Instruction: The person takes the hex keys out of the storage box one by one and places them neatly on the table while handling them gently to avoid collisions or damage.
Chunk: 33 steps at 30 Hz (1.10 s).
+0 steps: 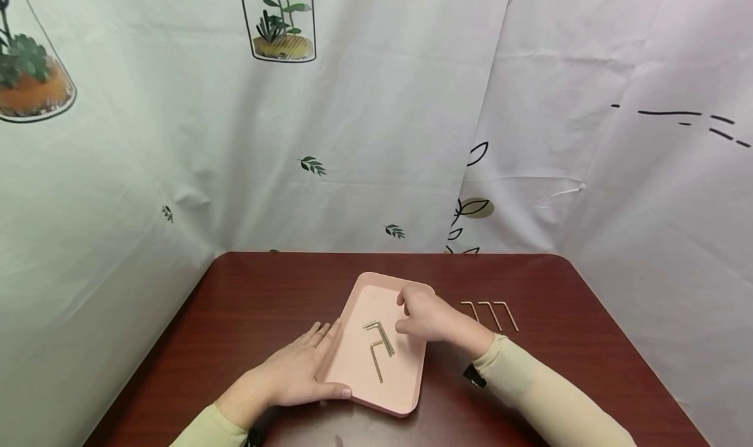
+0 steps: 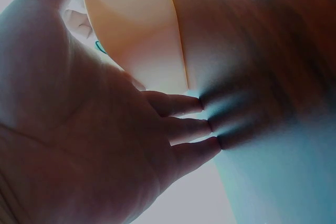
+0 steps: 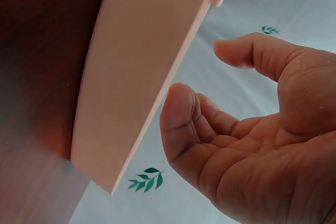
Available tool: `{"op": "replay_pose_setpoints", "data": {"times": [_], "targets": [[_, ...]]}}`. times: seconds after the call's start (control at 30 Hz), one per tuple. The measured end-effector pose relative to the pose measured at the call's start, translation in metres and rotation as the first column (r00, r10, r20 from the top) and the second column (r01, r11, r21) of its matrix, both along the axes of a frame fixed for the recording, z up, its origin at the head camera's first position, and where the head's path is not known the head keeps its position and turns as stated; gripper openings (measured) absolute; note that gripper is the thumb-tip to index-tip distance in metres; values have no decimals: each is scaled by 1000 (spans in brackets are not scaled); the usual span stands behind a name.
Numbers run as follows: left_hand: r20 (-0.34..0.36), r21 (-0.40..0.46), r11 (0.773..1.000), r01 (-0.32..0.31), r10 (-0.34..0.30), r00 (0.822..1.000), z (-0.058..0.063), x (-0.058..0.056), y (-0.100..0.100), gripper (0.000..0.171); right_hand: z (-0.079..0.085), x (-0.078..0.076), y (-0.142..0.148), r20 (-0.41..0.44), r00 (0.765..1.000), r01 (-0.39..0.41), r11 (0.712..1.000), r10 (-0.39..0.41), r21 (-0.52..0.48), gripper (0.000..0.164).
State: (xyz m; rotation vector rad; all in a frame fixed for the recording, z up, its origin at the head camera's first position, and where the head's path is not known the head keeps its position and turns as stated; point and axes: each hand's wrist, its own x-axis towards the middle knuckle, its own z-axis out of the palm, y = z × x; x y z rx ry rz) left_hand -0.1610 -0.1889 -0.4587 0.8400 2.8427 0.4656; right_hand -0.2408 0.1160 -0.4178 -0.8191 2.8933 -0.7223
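A pink tray (image 1: 406,388) lies at an angle on the table, with three L-shaped hex keys (image 1: 377,363) in its middle, two of them overlapping. My left hand (image 1: 297,372) rests along the tray's left side, fingers straight and spread, thumb at the near-left corner. In the left wrist view, its fingertips touch the table beside the tray wall. Over the tray's far right part is my right hand (image 1: 425,313). Its fingers are loosely curled, and the right wrist view shows thumb and fingers apart, nothing between them.
Three more L-shaped hex keys (image 1: 489,316) lie in a row on the dark red table (image 1: 282,283), right of the tray. A white printed cloth (image 1: 365,120) hangs behind the table and at both sides.
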Motion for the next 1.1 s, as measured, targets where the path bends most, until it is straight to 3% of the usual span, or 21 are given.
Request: {"op": "replay_pose_setpoints", "data": {"times": [0.37,0.7,1.1], "targets": [[1,0,1000,-12,12,1000,-1,-1,0,129,-8,-1,-11,37,998,-49,998,50,-32,38],[3,-3,1000,-18,18,1000,0,0,1,129,-19,0,-21,35,999,-28,999,26,34,51],[-4,-8,1000,-14,14,1000,-1,0,1,130,-29,-5,-23,20,994,-112,992,111,50,59]]}}
